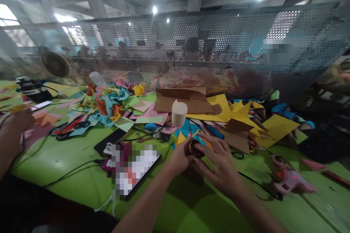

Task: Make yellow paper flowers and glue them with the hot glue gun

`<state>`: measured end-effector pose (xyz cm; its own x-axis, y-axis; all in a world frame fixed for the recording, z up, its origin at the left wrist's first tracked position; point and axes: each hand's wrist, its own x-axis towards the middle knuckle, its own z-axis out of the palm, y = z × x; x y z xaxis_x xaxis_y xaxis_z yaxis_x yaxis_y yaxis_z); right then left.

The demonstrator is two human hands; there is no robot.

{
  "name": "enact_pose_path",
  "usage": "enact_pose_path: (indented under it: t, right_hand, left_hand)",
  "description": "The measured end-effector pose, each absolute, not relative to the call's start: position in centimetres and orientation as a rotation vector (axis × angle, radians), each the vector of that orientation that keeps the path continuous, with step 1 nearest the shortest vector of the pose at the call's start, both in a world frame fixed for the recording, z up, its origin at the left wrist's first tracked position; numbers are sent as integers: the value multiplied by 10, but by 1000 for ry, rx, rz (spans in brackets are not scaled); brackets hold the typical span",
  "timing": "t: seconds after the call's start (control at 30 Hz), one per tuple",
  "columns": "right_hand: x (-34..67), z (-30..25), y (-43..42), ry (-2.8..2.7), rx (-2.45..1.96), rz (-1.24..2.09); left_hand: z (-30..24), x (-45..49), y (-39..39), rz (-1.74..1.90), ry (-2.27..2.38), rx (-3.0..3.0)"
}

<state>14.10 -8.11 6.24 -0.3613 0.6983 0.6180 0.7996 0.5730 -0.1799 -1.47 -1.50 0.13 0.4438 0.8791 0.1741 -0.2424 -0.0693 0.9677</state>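
Both of my hands meet over the green table (169,207), holding a piece of brown paper (194,148) that looks curled into a roll. My left hand (179,157) grips its left side with bent fingers. From the right, my right hand (217,158) presses fingers and thumb against it, hiding part of it. Just behind my hands lie blue and yellow paper pieces (188,127). A cream paper roll (179,114) stands upright beyond them. Off to the right rests a pink glue gun (294,182) with a small red light.
A phone (142,174) lies left of my arms, near a cable. Scissors (73,125) and heaped coloured paper (112,102) are farther left. Another person's hand (13,127) enters at the left edge. Yellow sheets (281,131) lie right. A perforated metal partition (164,43) stands behind.
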Motion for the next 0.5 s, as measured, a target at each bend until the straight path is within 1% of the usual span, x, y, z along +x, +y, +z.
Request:
enact_pose_path:
  t: [0.3, 0.5]
  right_hand:
    - [141, 62, -81, -2118, -1165, -136]
    - [157, 65, -75, -1890, -1145, -93]
  left_hand:
    - [11, -10, -18, 1032, 489, 1122]
    - [21, -14, -20, 1046, 610, 1192]
